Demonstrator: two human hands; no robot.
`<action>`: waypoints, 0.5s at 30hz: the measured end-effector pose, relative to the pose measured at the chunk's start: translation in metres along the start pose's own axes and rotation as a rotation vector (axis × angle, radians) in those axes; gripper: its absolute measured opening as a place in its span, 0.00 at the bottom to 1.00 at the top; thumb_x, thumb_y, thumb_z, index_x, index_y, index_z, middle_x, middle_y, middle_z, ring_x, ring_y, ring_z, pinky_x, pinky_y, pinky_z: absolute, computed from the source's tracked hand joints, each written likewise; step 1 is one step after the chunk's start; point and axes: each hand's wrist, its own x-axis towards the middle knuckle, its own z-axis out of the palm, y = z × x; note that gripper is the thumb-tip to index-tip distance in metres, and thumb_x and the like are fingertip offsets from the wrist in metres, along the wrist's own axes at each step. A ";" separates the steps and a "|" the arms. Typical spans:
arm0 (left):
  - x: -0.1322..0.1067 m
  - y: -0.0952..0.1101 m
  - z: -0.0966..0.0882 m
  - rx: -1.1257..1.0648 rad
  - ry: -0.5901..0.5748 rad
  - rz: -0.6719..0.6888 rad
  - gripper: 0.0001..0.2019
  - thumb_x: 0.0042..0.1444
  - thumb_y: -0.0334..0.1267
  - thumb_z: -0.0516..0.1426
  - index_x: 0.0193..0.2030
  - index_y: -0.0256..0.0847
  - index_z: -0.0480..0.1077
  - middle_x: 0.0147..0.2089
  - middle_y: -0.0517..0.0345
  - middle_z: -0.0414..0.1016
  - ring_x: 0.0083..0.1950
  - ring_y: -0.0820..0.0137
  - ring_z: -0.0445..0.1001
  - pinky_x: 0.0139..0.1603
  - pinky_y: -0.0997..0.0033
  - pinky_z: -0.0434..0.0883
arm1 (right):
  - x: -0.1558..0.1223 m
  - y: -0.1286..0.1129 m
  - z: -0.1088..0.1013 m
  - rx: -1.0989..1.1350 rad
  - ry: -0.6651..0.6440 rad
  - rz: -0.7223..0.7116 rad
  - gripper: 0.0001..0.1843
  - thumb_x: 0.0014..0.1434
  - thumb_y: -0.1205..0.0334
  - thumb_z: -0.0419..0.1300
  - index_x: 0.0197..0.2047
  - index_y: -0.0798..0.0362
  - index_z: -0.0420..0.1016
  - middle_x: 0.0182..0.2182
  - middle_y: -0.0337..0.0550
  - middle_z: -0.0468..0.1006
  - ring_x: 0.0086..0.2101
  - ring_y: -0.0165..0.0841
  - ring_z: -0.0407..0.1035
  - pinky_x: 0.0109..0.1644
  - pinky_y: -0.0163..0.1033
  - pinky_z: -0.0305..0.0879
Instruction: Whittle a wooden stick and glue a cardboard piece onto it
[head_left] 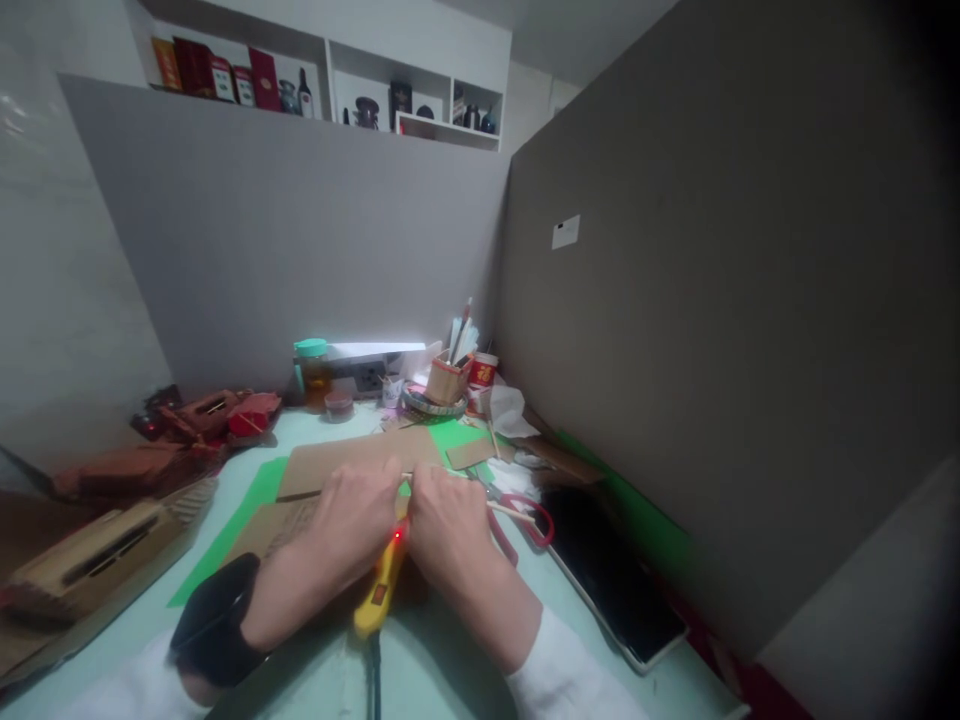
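Observation:
My left hand (356, 510) and my right hand (450, 515) are side by side over the table, both closed in fists with knuckles up. A thin wooden stick (514, 513) sticks out to the right beyond my right hand, and a bit of pale wood shows between the two fists. Just below them lies a yellow glue gun (382, 590) with a lit red light and a cable; its front end is hidden by my hands. Red-handled scissors (541, 520) rest right of my right hand. Brown cardboard (315, 465) lies under and behind my hands.
A black phone (615, 580) lies at the right, beside the grey partition (675, 300). Reddish cardboard models (210, 420) and a brown cardboard box (97, 570) stand left. At the back are a green-lidded jar (313, 375) and a pen holder (448, 380).

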 end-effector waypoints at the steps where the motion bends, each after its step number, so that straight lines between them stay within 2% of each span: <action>1: 0.001 0.002 -0.002 -0.004 -0.008 -0.007 0.08 0.69 0.35 0.54 0.39 0.37 0.72 0.33 0.59 0.75 0.33 0.68 0.75 0.37 0.65 0.74 | 0.000 0.000 0.001 0.003 0.001 0.010 0.05 0.64 0.70 0.54 0.38 0.54 0.70 0.32 0.50 0.81 0.35 0.42 0.79 0.30 0.40 0.59; 9: 0.006 0.011 -0.002 0.046 -0.023 -0.029 0.07 0.68 0.36 0.55 0.40 0.37 0.72 0.35 0.59 0.75 0.34 0.68 0.75 0.38 0.63 0.74 | 0.002 0.004 0.002 0.011 -0.010 0.054 0.05 0.65 0.70 0.54 0.39 0.56 0.72 0.32 0.45 0.80 0.34 0.39 0.78 0.35 0.40 0.68; 15: 0.007 0.016 -0.007 0.099 -0.022 -0.057 0.08 0.69 0.38 0.55 0.42 0.36 0.72 0.35 0.58 0.76 0.34 0.68 0.76 0.38 0.63 0.75 | 0.000 0.003 0.000 0.010 0.004 0.023 0.06 0.68 0.69 0.53 0.42 0.56 0.71 0.33 0.42 0.78 0.33 0.36 0.76 0.36 0.39 0.69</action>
